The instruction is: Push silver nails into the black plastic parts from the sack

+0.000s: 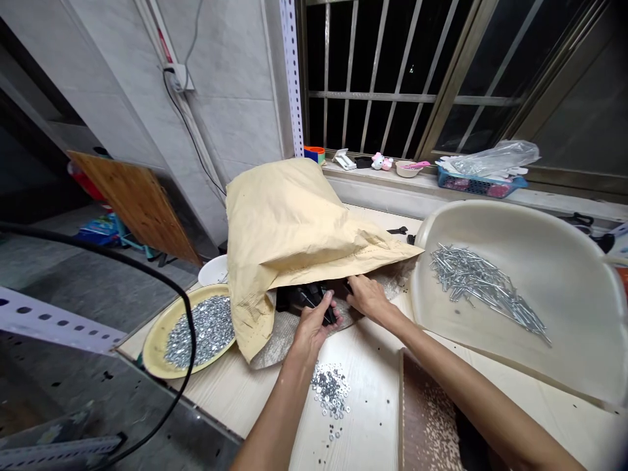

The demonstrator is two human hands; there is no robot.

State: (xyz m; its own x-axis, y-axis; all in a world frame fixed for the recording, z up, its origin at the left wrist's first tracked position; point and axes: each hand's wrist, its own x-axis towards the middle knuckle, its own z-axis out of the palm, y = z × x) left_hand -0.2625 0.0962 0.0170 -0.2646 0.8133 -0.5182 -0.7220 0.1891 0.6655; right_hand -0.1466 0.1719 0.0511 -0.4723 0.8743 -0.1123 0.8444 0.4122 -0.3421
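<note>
A large yellow woven sack [294,216] lies on the table with its mouth facing me. Black plastic parts [299,296] show inside the opening; their exact kind is not clear. My left hand [316,320] is at the mouth, thumb and fingers closed around several of these black parts. Just to its right, my right hand [367,296] reaches under the sack's upper edge. Its fingers are curled and partly hidden, with something dark at the fingertips. Below the hands lies a loose pile of small metal washers [332,389] on the table [366,373].
A yellow bowl [152,340] of small metal pieces stands left of the sack. On the right is a big whitish scoop-shaped tub [520,261] with long metal pins [485,281]. A black cable [189,320] arcs across the left. A blue basket [481,186] sits on the windowsill.
</note>
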